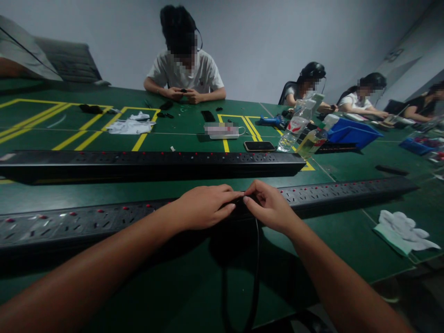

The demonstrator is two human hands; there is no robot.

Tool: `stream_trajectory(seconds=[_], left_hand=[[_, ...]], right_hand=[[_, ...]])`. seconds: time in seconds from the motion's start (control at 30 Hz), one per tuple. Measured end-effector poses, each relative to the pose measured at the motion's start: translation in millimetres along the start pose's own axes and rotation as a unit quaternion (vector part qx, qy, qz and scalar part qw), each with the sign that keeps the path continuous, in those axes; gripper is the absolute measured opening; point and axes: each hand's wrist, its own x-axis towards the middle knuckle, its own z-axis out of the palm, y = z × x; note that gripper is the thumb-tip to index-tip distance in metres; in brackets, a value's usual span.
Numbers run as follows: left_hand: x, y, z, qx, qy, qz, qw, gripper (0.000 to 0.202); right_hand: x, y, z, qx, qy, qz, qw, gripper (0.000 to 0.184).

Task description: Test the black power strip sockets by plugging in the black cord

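A long black power strip with red switches lies across the green table in front of me. Over its middle, the fingertips of my left hand and my right hand meet. Both hands are closed around something small and dark that my fingers mostly hide. My right thumb and forefinger form a pinch. A thin black cable hangs from beneath my hands in a loop below the table edge. Where its upper end goes, I cannot tell.
Another long black power strip lies just beyond. Past it are a phone, a water bottle, a yellowish bottle and a blue bin. White gloves lie at right. A co-worker sits opposite; several others sit around.
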Motion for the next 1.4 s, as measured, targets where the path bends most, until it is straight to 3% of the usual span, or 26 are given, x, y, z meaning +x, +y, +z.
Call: stream_trajectory(seconds=[0.7,1.4], left_hand=[[-2.1,0.7,-1.2,-0.005,-0.003,0.002,1.0,0.052],[-4.2,1.6,-8.1,0.018,-0.042,0.008,0.999,0.065]], right_hand=[[-0.4,0.5,0.2,0.001,0.005,-0.001,1.0,0.013],[0.7,-1.7,0.2,-0.011,0.011,0.021,1.0,0.021]])
